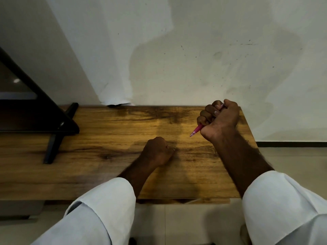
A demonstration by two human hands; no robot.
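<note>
Scuffed white wall point(194, 50) rises behind a brown wood-grain tabletop point(106, 138). Toward its far right corner the person's right hand point(219, 117) is fisted tight around a slim pink plastic pen point(196, 130). The pen's tip pokes out below the fist, pointing down and left. Nearer the middle, the left hand point(157, 151) rests on the wood with its fingers curled closed. A black flat screen point(35, 112) on a black foot stands at the left.

Left sleeve point(99, 218) and right sleeve point(283, 209): white, loose cloth with soft folds, wide cuffs ending mid-forearm. Right forearm point(240, 156) bare, hairy. Right hand point(221, 115) bare, nails short.
</note>
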